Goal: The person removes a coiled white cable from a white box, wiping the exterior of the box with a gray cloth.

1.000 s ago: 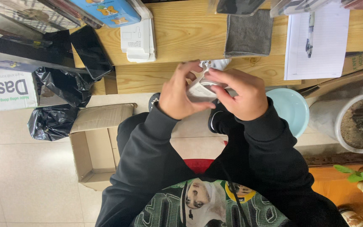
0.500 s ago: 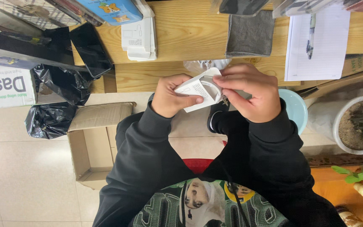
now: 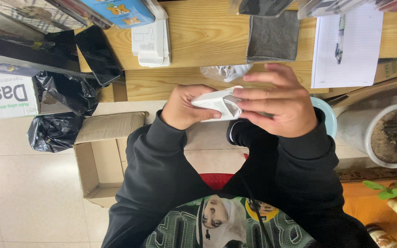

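At the far left a white carton [image 3: 5, 94] with green print is cut off by the frame edge, and just beside it two crumpled black plastic bags [image 3: 56, 131] lie against an open cardboard box [image 3: 102, 158] on the tiled floor. Above them, on the wooden tabletop [image 3: 198, 41], a black phone [image 3: 98, 54] hangs partly over the edge, with a small stack of white packets [image 3: 151, 41] next to it. Near the middle, the left hand [image 3: 187, 108] is closed around one end of a small white box [image 3: 219, 104], thumb laid along its lower side and the other fingers curled behind it, out of sight. The box sits between both hands, held in the air just in front of the table edge, above the person's lap. A crumpled clear wrapper [image 3: 226, 72] lies on the table edge just behind it, half hidden by the box and fingers. The right hand [image 3: 279, 103] grips the other end, its fingers spread over the top and covering that end entirely, so what the fingertips do there cannot be made out. Above, a grey cloth [image 3: 272, 36] lies flat; further right a sheet of white paper [image 3: 348, 50] carries a pen [image 3: 340, 39]. A pale blue round rim [image 3: 329, 117] peeks out behind the right wrist, mostly hidden, and a white plant pot [image 3: 382, 133] is cropped at the right edge.
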